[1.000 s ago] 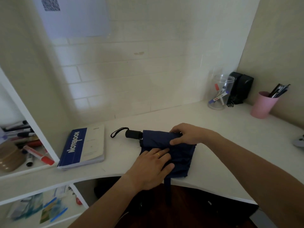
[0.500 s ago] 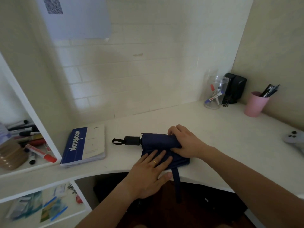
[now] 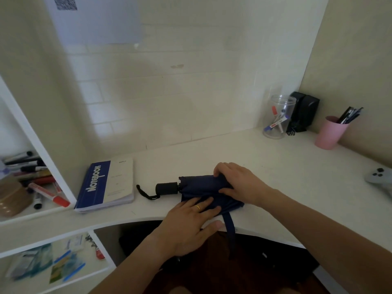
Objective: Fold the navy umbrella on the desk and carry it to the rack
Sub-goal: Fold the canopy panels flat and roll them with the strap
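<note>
The navy umbrella (image 3: 199, 186) lies collapsed on the white desk (image 3: 275, 166), its black handle (image 3: 167, 188) and wrist loop pointing left. Its closing strap (image 3: 230, 228) hangs over the desk's front edge. My left hand (image 3: 191, 221) lies flat, fingers spread, pressing the near side of the fabric. My right hand (image 3: 237, 183) curls over the far side of the canopy and grips the rolled cloth. No rack is in view.
A blue and white notebook (image 3: 106, 185) lies left of the handle. A shelf unit (image 3: 31, 183) with markers stands at far left. At back right are a clear jar (image 3: 277, 119), a black box (image 3: 303, 113) and a pink pen cup (image 3: 329, 132). A grey controller (image 3: 379, 177) sits at right.
The canopy has been rolled tighter toward the front edge. My right hand moved over the top of the bundle, my left slid nearer the edge, and the strap now hangs down.
</note>
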Action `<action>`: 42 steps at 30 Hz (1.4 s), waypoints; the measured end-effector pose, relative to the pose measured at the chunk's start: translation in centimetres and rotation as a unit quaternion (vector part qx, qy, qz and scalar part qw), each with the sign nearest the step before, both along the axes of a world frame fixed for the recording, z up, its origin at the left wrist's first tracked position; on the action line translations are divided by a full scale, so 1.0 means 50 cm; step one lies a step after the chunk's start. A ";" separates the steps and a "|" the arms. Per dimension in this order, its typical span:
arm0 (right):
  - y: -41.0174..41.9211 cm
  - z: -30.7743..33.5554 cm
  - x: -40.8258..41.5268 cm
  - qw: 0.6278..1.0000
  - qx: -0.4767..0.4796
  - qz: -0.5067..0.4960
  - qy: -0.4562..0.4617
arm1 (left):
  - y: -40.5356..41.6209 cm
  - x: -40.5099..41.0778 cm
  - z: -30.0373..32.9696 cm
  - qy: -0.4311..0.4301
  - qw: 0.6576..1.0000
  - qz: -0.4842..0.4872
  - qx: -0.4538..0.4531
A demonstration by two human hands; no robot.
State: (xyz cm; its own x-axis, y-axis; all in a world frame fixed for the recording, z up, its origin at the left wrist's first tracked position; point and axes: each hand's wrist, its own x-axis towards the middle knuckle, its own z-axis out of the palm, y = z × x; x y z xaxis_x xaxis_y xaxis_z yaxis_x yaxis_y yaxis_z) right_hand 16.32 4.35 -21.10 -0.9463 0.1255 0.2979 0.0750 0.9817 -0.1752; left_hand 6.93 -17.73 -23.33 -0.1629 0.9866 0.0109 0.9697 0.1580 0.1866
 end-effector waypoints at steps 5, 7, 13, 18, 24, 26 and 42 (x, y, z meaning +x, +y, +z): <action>-0.004 -0.027 0.011 0.998 0.023 0.015 0.050 | 0.042 -0.072 0.048 0.077 0.973 0.052 0.209; -0.005 -0.025 0.012 0.998 0.020 0.020 0.055 | 0.066 -0.105 0.060 0.091 0.981 0.060 0.161; 0.028 0.017 0.013 0.984 -0.175 -0.011 -0.032 | 0.085 -0.129 0.036 0.065 0.992 0.051 0.094; 0.069 0.056 0.010 0.972 -0.174 -0.039 -0.153 | 0.088 -0.114 0.000 0.112 0.971 0.055 0.204; 0.054 0.044 0.023 0.993 -0.062 -0.029 -0.098 | 0.097 -0.121 0.025 -0.011 0.988 0.039 0.147; 0.050 0.024 0.037 0.998 -0.023 -0.013 -0.061 | 0.096 -0.120 0.031 -0.063 0.990 0.040 0.120; 0.027 -0.043 0.098 0.992 -0.098 -0.024 0.070 | 0.147 -0.085 0.059 -0.118 0.990 0.065 0.036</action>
